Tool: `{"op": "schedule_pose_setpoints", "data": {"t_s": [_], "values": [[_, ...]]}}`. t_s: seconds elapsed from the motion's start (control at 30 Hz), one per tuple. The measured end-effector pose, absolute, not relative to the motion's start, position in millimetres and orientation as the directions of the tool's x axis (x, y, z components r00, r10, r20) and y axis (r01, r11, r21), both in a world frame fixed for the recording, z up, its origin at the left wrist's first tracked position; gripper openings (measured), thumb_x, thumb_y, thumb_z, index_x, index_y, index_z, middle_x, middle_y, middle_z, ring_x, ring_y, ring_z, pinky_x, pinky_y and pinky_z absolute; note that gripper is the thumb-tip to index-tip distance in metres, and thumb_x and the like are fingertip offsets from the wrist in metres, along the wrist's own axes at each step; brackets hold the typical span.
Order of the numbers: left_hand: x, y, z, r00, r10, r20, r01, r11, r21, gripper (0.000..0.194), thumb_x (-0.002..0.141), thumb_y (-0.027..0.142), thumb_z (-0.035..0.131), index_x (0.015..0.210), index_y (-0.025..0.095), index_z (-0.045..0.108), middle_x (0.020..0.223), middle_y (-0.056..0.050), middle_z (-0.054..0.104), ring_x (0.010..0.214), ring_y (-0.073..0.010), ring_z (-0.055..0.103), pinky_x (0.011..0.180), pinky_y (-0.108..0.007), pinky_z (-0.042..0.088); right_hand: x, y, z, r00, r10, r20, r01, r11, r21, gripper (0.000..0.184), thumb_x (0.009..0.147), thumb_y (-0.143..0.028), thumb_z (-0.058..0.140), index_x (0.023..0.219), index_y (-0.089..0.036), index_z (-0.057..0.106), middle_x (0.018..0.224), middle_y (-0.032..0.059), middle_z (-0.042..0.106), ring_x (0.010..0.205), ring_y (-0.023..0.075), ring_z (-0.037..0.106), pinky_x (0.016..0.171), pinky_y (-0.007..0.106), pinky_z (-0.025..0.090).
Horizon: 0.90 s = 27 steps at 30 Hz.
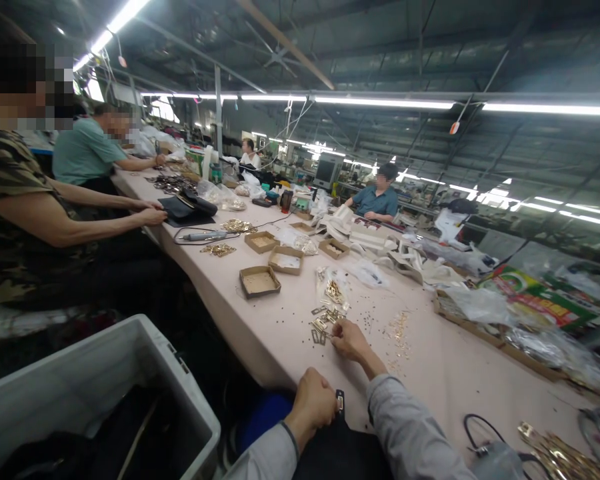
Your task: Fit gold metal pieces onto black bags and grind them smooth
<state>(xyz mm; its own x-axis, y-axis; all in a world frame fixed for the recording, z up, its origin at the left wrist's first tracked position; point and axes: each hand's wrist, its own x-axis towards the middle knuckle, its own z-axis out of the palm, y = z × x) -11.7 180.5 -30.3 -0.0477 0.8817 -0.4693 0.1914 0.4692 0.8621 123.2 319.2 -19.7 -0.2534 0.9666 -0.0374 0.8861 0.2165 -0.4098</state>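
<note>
My left hand point(314, 400) is closed on a black bag piece point(343, 447) at the table's near edge. A narrow tab of it sticks up beside my fingers, carrying a small gold-rimmed metal fitting point(340, 401). Farther in, my right hand point(351, 339) is at a small pile of rectangular metal fittings point(321, 323), its fingertips pinched together at the right side of the pile. Whatever is between those fingertips is too small to make out. Just behind the pile lies a clear plastic bag point(333, 283) with more gold-coloured pieces in it.
Small gold parts point(399, 333) are scattered right of my right hand. Shallow cardboard boxes point(260, 282) stand farther up the table. A grey plastic crate point(180, 393) with dark material is at lower left. A co-worker point(25, 220) handles a black bag point(187, 207) on the left.
</note>
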Motion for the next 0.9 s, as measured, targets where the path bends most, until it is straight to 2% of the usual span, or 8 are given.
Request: {"op": "schedule_pose_setpoints", "data": {"t_s": [0.23,0.4,0.63,0.77,0.9], "values": [[-12.4,178.8,-23.4,-0.032,0.875,-0.484,0.215,0.479,0.851,0.025,0.059,0.001,0.065,0.043,0.017,0.056,0.036,-0.001,0.052,0.032,-0.0153,0.047,0.034,-0.025,0.029,118.8,322.2,-20.3,-0.230,0.973,-0.021,0.869,0.196,-0.454,0.019,0.095,-0.034,0.070,0.094,-0.015,0.066,0.087,0.0008,0.066,0.080,0.0168,0.064,0.079,0.035,0.055],[-11.2,177.2,-17.2,-0.010,0.876,-0.483,0.213,0.474,0.855,0.029,0.062,0.001,0.062,0.039,0.017,0.054,0.035,-0.002,0.051,0.032,-0.0146,0.047,0.033,-0.024,0.028,114.7,313.3,-13.5,-0.236,0.972,0.007,0.821,0.204,-0.533,0.023,0.094,-0.034,0.071,0.083,-0.015,0.065,0.077,-0.0016,0.064,0.071,0.0143,0.062,0.072,0.031,0.053],[-15.7,174.7,-14.2,0.012,0.882,-0.470,0.191,0.460,0.867,0.026,0.062,0.002,0.064,0.042,0.016,0.055,0.036,-0.001,0.053,0.029,-0.0130,0.043,0.032,-0.024,0.025,127.5,280.3,17.3,-0.161,0.984,0.082,0.658,0.168,-0.734,0.021,0.085,-0.032,0.065,0.070,-0.017,0.062,0.060,-0.0029,0.056,0.058,0.0130,0.052,0.057,0.025,0.038],[-15.7,178.6,-24.0,0.094,0.873,-0.479,0.167,0.460,0.872,0.023,0.065,0.004,0.068,0.048,0.015,0.058,0.035,0.000,0.052,0.029,-0.0125,0.043,0.034,-0.023,0.024,145.3,227.5,33.0,-0.106,0.994,0.041,0.580,0.095,-0.809,0.020,0.082,-0.037,0.065,0.075,-0.018,0.064,0.061,-0.0012,0.061,0.058,0.0140,0.055,0.056,0.025,0.040],[-15.8,179.2,-28.6,0.146,0.855,-0.497,0.127,0.482,0.867,0.021,0.074,0.007,0.072,0.058,0.014,0.060,0.037,0.003,0.048,0.031,-0.0095,0.039,0.037,-0.022,0.026,145.3,171.5,26.9,-0.047,0.998,-0.050,0.524,-0.018,-0.852,0.023,0.080,-0.040,0.066,0.073,-0.018,0.064,0.057,0.0012,0.062,0.053,0.0155,0.055,0.051,0.026,0.038]]}}
